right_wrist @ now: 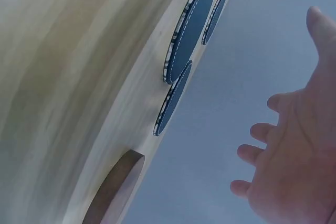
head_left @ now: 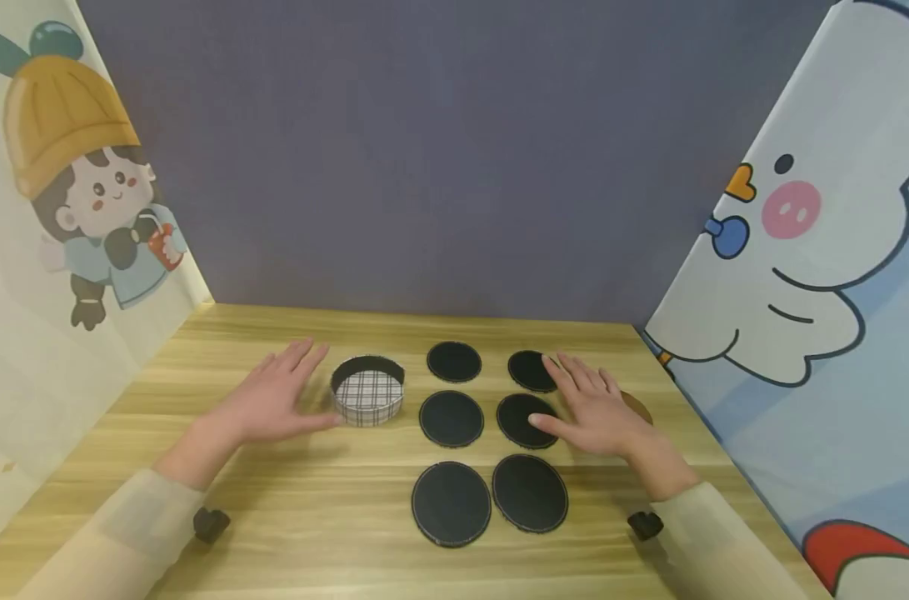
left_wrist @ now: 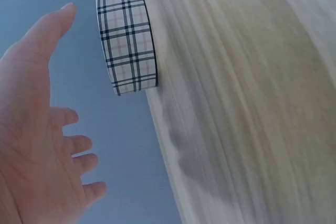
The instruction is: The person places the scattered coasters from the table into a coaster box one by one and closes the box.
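Observation:
My left hand [head_left: 277, 404] is raised above the table, fingers spread, just left of a round coaster holder [head_left: 367, 408] with plaid sides and floor and a dark inner wall. In the left wrist view the holder [left_wrist: 127, 40] stands beyond the thumb, with nothing in the palm. Several round black coasters with stitched edges, such as this one [head_left: 451, 504], lie in two columns to the holder's right. Above the right column hovers my right hand [head_left: 592, 408], fingers extended and holding nothing. It partly covers the far right coaster [head_left: 531, 369] and the middle right coaster [head_left: 525, 419].
A brown round object [head_left: 637, 407] sits beyond my right hand, mostly hidden by it; the right wrist view shows its thick brown side [right_wrist: 113, 190]. A grey panel [head_left: 439, 167] closes off the back of the wooden table [head_left: 312, 533], and cartoon-printed panels flank both sides.

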Demonstrator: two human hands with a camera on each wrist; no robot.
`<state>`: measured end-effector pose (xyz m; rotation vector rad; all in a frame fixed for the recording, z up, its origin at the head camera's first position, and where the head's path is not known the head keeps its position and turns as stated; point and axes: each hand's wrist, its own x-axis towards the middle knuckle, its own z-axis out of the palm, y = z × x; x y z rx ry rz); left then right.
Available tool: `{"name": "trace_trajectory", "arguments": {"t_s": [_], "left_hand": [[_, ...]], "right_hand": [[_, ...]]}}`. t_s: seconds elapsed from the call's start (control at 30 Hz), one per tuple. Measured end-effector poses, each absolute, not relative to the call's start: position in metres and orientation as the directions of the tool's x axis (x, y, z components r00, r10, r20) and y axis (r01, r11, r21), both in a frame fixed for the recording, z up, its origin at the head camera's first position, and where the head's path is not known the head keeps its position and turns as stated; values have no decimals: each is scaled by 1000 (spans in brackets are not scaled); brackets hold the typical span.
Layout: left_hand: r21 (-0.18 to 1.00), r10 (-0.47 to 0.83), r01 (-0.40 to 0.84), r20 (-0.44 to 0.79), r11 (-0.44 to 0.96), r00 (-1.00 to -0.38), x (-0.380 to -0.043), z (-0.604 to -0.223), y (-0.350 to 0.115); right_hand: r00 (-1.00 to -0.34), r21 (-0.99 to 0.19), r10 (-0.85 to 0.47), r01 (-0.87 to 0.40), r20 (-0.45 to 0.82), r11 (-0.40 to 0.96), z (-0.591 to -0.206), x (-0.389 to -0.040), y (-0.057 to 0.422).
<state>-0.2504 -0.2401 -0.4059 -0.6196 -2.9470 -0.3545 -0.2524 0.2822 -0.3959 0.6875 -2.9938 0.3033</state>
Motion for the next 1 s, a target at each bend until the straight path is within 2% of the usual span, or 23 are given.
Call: {"name": "trace_trajectory", "arguments": {"t_s": [0.13, 0.23, 0.37, 0.47, 0.6, 0.8, 1.0], "left_hand": [[254, 385, 419, 172, 872, -907, -254, -404, -240], [336, 385, 414, 154, 846, -910, -257, -405, -239], [460, 396, 399, 109, 793, -912, -261, -408, -239], [519, 414, 394, 83, 759, -907, -267, -411, -237], [579, 429, 376, 50, 724, -902, -279, -419, -234], [643, 414, 298, -34, 706, -910, -293, -424, -227], [640, 424, 270, -95, 719, -901, -304, -427, -225]], "right_hand": [[-895, -190, -431, -446, 119, 875, -395, -250, 284], [-901, -237, -414, -434, 132, 869, -396, -247, 287], [-897, -406, -427, -436, 118, 803, -397, -239, 292], [-871, -544, -486, -446, 80, 710, -400, -233, 297], [-828, -653, -561, -432, 13, 623, -406, -224, 302], [-780, -701, -618, -388, -97, 599, -416, -210, 304], [-715, -661, -696, -491, -67, 568, -424, -201, 299]]}}
